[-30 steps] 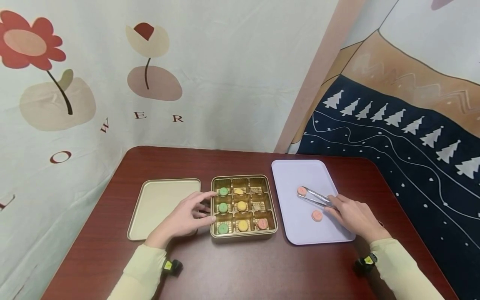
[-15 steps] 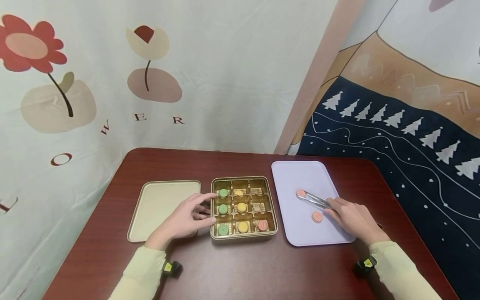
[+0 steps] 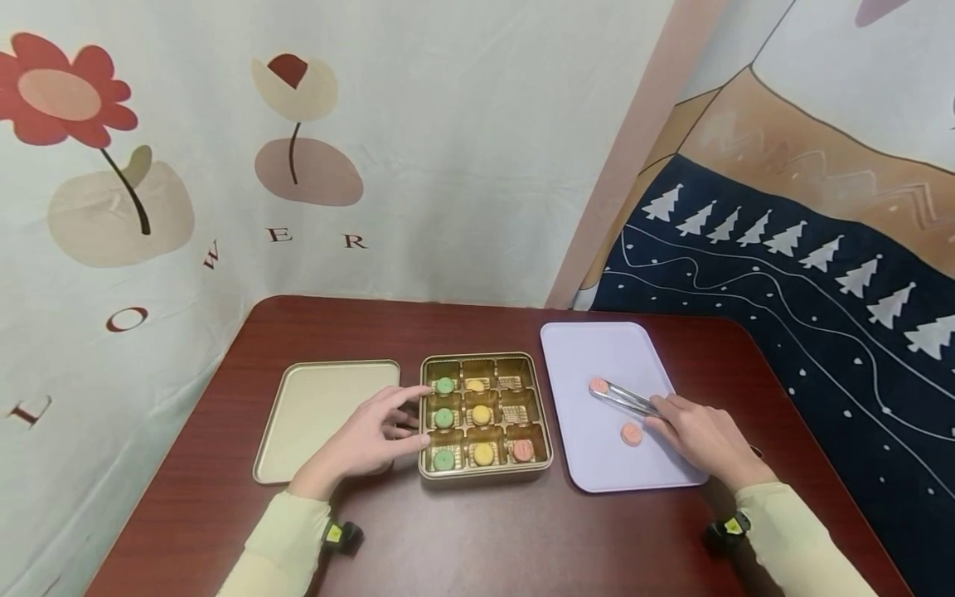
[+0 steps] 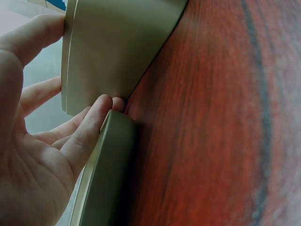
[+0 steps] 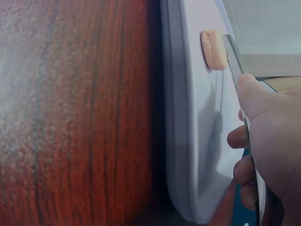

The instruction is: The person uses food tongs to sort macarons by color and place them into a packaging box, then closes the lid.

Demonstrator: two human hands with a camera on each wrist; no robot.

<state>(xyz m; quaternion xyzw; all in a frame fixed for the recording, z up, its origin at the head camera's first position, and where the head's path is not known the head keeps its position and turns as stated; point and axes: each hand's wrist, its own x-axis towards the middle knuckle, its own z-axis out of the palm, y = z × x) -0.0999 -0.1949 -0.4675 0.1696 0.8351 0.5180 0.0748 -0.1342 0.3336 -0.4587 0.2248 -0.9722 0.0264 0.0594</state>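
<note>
On the lilac tray (image 3: 582,348), the right hand (image 3: 705,439) grips metal tongs (image 3: 622,399), fingers curled round them, tips at a pink cookie (image 3: 598,385). Squeezing gently would likely avoid crushing it. Tongs' long axis points far-left. The left hand (image 3: 369,435), fingers relaxed, steadies the gold tin (image 3: 485,475).

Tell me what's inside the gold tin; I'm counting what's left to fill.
The gold tin holds three green cookies, three yellow and one pink; two right-column cells sit empty. Nothing covers them.
</note>
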